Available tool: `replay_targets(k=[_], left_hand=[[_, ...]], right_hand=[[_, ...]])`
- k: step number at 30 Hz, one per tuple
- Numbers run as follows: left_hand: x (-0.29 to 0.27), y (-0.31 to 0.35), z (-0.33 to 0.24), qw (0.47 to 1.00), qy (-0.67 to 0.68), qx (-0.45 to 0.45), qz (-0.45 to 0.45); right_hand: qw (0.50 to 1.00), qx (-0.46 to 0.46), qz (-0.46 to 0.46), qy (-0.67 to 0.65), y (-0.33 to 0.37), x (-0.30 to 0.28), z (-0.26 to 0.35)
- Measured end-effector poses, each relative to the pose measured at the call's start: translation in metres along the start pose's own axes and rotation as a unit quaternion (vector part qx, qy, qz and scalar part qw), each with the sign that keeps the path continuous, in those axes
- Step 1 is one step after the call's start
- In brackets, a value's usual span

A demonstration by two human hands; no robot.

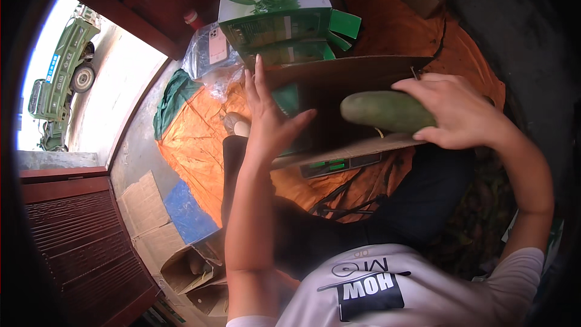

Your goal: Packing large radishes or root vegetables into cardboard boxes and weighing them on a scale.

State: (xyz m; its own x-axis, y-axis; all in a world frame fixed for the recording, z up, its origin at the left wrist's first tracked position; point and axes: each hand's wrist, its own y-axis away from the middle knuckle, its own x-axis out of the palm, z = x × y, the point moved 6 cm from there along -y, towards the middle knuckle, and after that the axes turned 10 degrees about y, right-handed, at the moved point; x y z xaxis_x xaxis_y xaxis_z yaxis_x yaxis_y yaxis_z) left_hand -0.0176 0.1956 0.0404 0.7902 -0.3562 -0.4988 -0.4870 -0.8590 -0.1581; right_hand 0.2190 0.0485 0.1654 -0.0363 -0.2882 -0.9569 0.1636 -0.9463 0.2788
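In my right hand [454, 109] is a thick, dull-green radish [387, 111], oblong with a rounded end. My fingers and thumb wrap round its right end, and it hangs over the mouth of an open cardboard box [357, 69]. The box's inside is dark, so its contents are hidden, apart from a green patch near its left wall. At that left side my left hand [269, 112] is raised, fingers stretched up and thumb apart, holding nothing. Below the box's near flap shows a dark scale [342, 166] with a lit green display.
A green-and-white printed carton [275, 21] stands beyond the box. Beside it a phone [217, 45] lies on clear plastic [203, 60]. Orange sheeting [193, 145] covers the floor. Torn cardboard [145, 206] lies left; a green truck [66, 72] stands outside the doorway.
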Motion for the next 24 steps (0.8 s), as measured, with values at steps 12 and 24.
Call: replay_targets(k=[12,24], left_hand=[[-0.025,-0.006,0.019,0.977,0.188,-0.070,0.075],[-0.020,-0.008,0.031,0.966,0.251,-0.035,0.047]], right_hand=[[0.923,-0.130,0.349,0.095,-0.220,0.221,0.068],[0.949,-0.222,0.222,0.023,-0.223,0.240,0.084]])
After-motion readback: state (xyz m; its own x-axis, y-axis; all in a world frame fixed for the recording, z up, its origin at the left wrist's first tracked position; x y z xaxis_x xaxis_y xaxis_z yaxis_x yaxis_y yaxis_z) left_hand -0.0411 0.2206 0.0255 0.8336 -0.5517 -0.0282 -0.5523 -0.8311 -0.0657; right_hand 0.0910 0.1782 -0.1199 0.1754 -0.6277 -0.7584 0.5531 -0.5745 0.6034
